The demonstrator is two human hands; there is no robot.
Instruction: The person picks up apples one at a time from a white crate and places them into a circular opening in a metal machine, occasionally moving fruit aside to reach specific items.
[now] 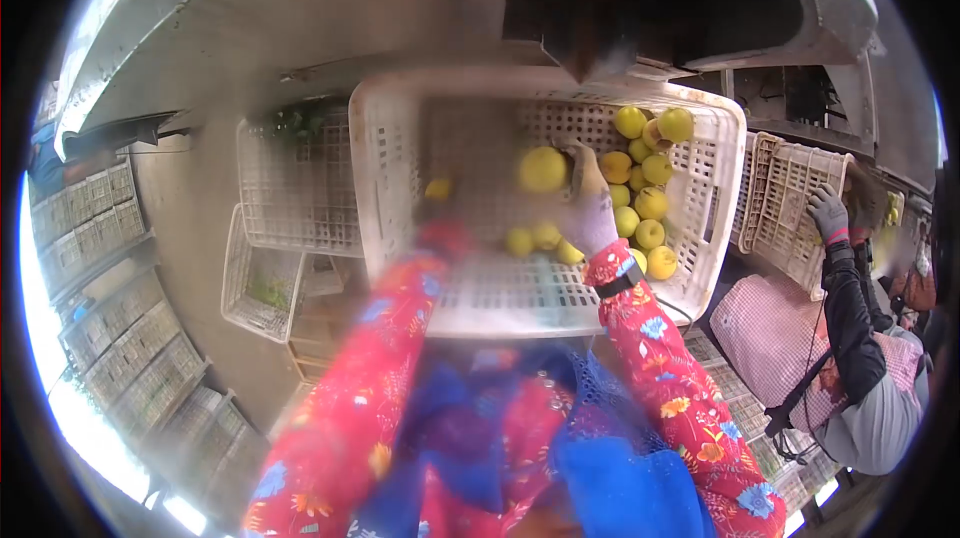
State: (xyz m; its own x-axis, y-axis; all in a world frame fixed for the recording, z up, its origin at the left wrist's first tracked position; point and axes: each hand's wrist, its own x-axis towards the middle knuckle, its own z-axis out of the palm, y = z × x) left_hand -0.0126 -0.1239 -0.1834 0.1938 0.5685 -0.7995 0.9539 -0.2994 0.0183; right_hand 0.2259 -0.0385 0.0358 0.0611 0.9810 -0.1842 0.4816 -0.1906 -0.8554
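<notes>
A large white plastic crate (725, 188) with slotted walls lies in front of me. Several round yellow fruits (651, 203) are gathered along its right side, and a few more yellow fruits (545, 235) lie near the middle. My right hand (592, 200), in a pale glove, is over the crate with its fingers curled against a larger-looking yellow fruit (543, 169). On the left side of the crate, my left hand (440, 223) is smeared by haze on the lens, so its fingers cannot be made out. Beside it a small yellow fruit (438, 189) shows.
Two pale crates (262, 283) stand on the floor to the left, with greenery in them. Stacked crates (110, 338) line the far left. At right, a co-worker's gloved hand (828, 213) touches another crate (790, 200). A grey metal structure (300, 28) overhangs the far side.
</notes>
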